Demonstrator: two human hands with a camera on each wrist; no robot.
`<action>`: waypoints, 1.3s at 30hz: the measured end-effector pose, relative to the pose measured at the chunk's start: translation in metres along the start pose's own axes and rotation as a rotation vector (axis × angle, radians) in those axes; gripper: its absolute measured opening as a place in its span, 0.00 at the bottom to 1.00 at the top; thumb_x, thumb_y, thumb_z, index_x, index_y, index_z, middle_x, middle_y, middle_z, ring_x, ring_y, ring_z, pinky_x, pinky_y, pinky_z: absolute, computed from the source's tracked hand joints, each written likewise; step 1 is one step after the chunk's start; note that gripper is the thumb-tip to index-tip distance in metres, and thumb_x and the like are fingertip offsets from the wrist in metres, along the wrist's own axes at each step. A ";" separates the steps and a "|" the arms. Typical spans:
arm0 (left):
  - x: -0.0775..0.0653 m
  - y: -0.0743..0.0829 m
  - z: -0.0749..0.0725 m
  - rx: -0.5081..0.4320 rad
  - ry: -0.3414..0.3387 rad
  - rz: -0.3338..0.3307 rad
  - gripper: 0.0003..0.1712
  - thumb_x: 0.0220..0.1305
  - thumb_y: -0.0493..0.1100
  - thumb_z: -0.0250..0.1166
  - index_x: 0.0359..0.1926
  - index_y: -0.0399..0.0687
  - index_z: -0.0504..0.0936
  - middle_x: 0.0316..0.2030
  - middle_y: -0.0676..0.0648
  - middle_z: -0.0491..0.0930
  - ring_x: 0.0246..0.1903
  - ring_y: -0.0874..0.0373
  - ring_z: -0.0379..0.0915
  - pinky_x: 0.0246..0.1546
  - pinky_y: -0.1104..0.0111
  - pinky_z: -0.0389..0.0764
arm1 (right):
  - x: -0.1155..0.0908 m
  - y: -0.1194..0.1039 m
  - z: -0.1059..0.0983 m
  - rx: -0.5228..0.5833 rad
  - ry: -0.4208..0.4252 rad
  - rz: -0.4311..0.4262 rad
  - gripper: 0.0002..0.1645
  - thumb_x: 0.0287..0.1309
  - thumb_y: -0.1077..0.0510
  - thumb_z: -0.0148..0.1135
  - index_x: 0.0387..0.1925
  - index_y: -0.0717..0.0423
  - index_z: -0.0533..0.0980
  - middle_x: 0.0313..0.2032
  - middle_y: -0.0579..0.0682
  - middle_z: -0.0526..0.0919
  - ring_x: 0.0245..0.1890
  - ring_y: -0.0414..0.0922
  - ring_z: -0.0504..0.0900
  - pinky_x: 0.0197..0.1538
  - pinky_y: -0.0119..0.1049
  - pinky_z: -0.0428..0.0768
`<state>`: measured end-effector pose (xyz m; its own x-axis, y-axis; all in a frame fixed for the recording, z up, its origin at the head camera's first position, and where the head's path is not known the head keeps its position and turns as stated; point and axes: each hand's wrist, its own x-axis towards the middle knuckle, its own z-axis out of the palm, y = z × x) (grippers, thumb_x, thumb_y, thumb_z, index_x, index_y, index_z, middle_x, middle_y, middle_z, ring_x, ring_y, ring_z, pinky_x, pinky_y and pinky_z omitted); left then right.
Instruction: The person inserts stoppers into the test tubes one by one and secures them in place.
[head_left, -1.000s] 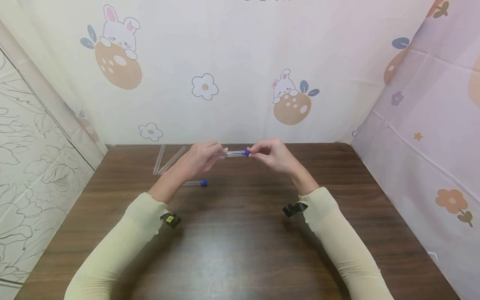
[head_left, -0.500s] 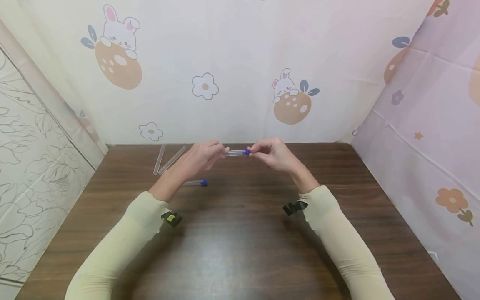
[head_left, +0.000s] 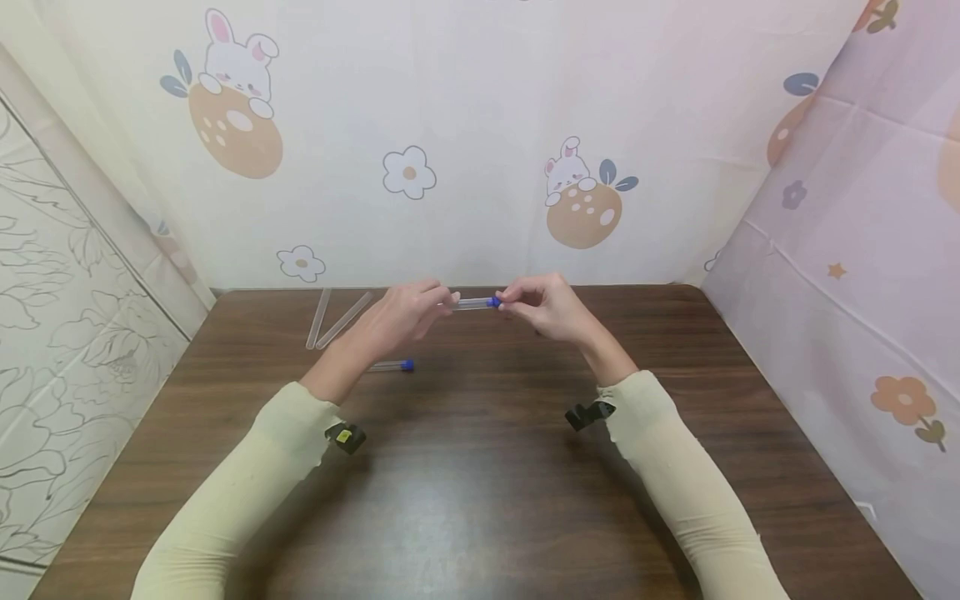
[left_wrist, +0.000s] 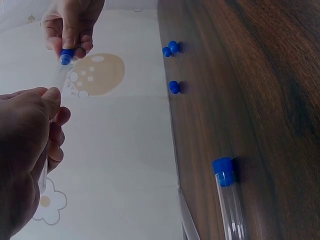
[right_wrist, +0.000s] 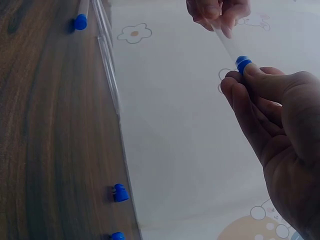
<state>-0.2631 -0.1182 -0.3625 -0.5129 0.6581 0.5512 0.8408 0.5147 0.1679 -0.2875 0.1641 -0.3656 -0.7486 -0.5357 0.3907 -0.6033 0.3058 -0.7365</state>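
the left grip (head_left: pixel 401 317), fingers curled, is holding a clear tube (head_left: pixel 472 304) above the surface (head_left: pixel 465 475) while the right grip (head_left: pixel 553 310) is pinching the blue cap (head_left: pixel 492 302) at its end; both are barely shifting since half a second ago, so the cap is seemingly still being worked.

I can read no text on my feeds; the yellow sticker (head_left: pixel 344 436) on the left wrist camera (head_left: pixel 356 442) is illegible.

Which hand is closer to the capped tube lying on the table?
Left. In the head view, the left hand is just beyond the capped tube, its wrist partly covering it; the right hand is farther away, off to the right.
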 end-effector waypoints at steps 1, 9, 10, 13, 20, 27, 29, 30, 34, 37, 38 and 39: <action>0.000 0.000 0.000 0.003 0.003 0.003 0.04 0.69 0.34 0.63 0.42 0.42 0.82 0.39 0.46 0.87 0.32 0.56 0.84 0.36 0.69 0.85 | 0.000 0.000 0.000 0.004 0.002 -0.004 0.06 0.58 0.66 0.70 0.37 0.60 0.87 0.38 0.60 0.90 0.38 0.63 0.88 0.44 0.28 0.86; 0.001 0.001 0.001 0.007 0.021 0.007 0.03 0.68 0.35 0.64 0.41 0.42 0.82 0.37 0.47 0.86 0.33 0.55 0.84 0.35 0.70 0.85 | 0.000 0.000 0.002 0.020 0.012 -0.021 0.07 0.57 0.69 0.69 0.38 0.61 0.87 0.39 0.65 0.89 0.36 0.61 0.89 0.42 0.28 0.86; 0.001 0.001 0.002 0.005 0.023 0.008 0.03 0.68 0.35 0.64 0.41 0.42 0.82 0.37 0.47 0.86 0.33 0.55 0.84 0.35 0.70 0.85 | 0.000 0.001 0.002 0.020 0.014 -0.022 0.07 0.57 0.69 0.69 0.38 0.61 0.87 0.38 0.64 0.89 0.36 0.61 0.89 0.42 0.28 0.86; 0.002 0.000 0.003 0.006 0.036 0.016 0.02 0.68 0.35 0.64 0.41 0.42 0.82 0.36 0.47 0.86 0.32 0.55 0.84 0.35 0.69 0.85 | -0.001 0.001 0.002 0.018 0.019 -0.024 0.07 0.57 0.69 0.69 0.37 0.62 0.87 0.38 0.63 0.89 0.35 0.60 0.89 0.42 0.28 0.86; 0.003 0.001 0.005 0.002 0.039 0.006 0.03 0.67 0.34 0.65 0.40 0.42 0.83 0.36 0.47 0.86 0.31 0.56 0.83 0.34 0.69 0.84 | -0.002 0.001 0.003 0.045 0.031 -0.015 0.06 0.58 0.68 0.69 0.38 0.64 0.86 0.38 0.65 0.89 0.35 0.61 0.89 0.41 0.33 0.88; 0.004 0.001 0.008 -0.017 0.032 -0.010 0.03 0.67 0.34 0.65 0.41 0.42 0.83 0.37 0.46 0.86 0.27 0.57 0.78 0.30 0.71 0.81 | -0.003 0.003 0.003 0.071 0.048 0.018 0.06 0.59 0.68 0.68 0.38 0.65 0.86 0.37 0.64 0.89 0.34 0.51 0.90 0.41 0.36 0.88; 0.004 0.001 0.008 -0.012 0.034 -0.005 0.03 0.67 0.34 0.65 0.41 0.42 0.83 0.37 0.46 0.86 0.27 0.57 0.78 0.30 0.71 0.82 | -0.003 0.004 0.003 0.076 0.052 0.021 0.06 0.59 0.68 0.68 0.38 0.65 0.86 0.37 0.64 0.89 0.34 0.46 0.90 0.42 0.37 0.89; 0.004 0.001 0.009 -0.010 0.036 -0.004 0.03 0.67 0.34 0.65 0.41 0.42 0.83 0.37 0.46 0.86 0.27 0.57 0.79 0.30 0.71 0.82 | -0.003 0.004 0.003 0.074 0.054 0.021 0.06 0.59 0.68 0.68 0.38 0.65 0.86 0.37 0.64 0.89 0.34 0.43 0.90 0.42 0.36 0.88; 0.005 0.002 0.009 0.002 0.047 0.005 0.03 0.67 0.35 0.65 0.41 0.43 0.83 0.37 0.47 0.86 0.28 0.57 0.80 0.31 0.70 0.82 | -0.004 0.003 0.003 0.070 0.066 0.013 0.06 0.60 0.68 0.68 0.38 0.64 0.86 0.37 0.63 0.89 0.33 0.42 0.90 0.42 0.37 0.88; 0.006 0.002 0.009 0.006 0.046 0.002 0.04 0.67 0.35 0.65 0.42 0.43 0.83 0.37 0.47 0.86 0.28 0.57 0.80 0.31 0.70 0.83 | -0.004 0.003 0.003 0.068 0.066 0.008 0.06 0.60 0.67 0.68 0.38 0.64 0.86 0.37 0.64 0.89 0.33 0.39 0.89 0.42 0.39 0.89; 0.006 0.003 0.009 0.008 0.041 -0.002 0.04 0.67 0.35 0.65 0.42 0.43 0.83 0.37 0.47 0.86 0.29 0.57 0.80 0.32 0.70 0.83 | -0.004 0.004 0.003 0.064 0.067 0.008 0.06 0.60 0.67 0.68 0.38 0.64 0.86 0.37 0.64 0.89 0.33 0.39 0.89 0.42 0.39 0.89; 0.007 0.003 0.009 0.008 0.034 -0.006 0.04 0.68 0.35 0.65 0.42 0.43 0.83 0.38 0.47 0.86 0.29 0.57 0.80 0.32 0.70 0.83 | -0.004 0.004 0.003 0.061 0.066 0.009 0.05 0.60 0.66 0.68 0.38 0.63 0.86 0.37 0.64 0.89 0.33 0.38 0.89 0.42 0.40 0.89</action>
<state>-0.2655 -0.1076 -0.3653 -0.5114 0.6361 0.5778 0.8364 0.5229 0.1645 -0.2862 0.1654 -0.3721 -0.7715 -0.4793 0.4185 -0.5805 0.2609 -0.7713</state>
